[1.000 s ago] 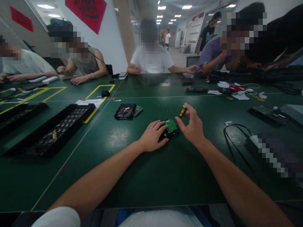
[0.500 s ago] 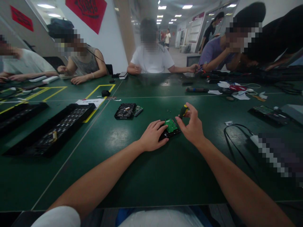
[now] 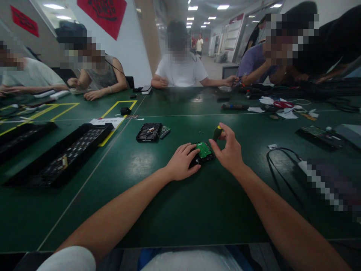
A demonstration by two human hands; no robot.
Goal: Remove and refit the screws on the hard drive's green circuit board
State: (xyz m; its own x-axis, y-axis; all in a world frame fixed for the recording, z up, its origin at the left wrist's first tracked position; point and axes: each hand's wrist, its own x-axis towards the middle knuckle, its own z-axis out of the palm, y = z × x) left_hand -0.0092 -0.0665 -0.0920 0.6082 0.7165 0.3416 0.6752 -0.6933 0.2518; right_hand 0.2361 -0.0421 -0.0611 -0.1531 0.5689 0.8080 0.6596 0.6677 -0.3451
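A black hard drive (image 3: pixel 209 158) with a green circuit board (image 3: pixel 204 149) on its upper face lies on the table in front of me. My left hand (image 3: pixel 184 162) grips its left side, fingertips over the board and thumb along the near edge. In my right hand (image 3: pixel 229 150) is a screwdriver (image 3: pixel 217 133) with a dark green and yellow handle, pinched between thumb and fingers and standing nearly upright at the drive's right side. Its tip is hidden or too small to make out. A few tiny screws (image 3: pixel 200 132) lie just beyond the drive.
Left of the drive sit another black drive casing (image 3: pixel 148 132) and a loose circuit board (image 3: pixel 165 131). Long black trays (image 3: pixel 64 158) stand further left. At right are a black cable (image 3: pixel 270 165) and another drive (image 3: pixel 320 137). Several people sit across the green table (image 3: pixel 169 214).
The screwdriver handle has turned slightly in my right fingers, its yellow end shifting a little left. My left hand and the hard drive have stayed in place.
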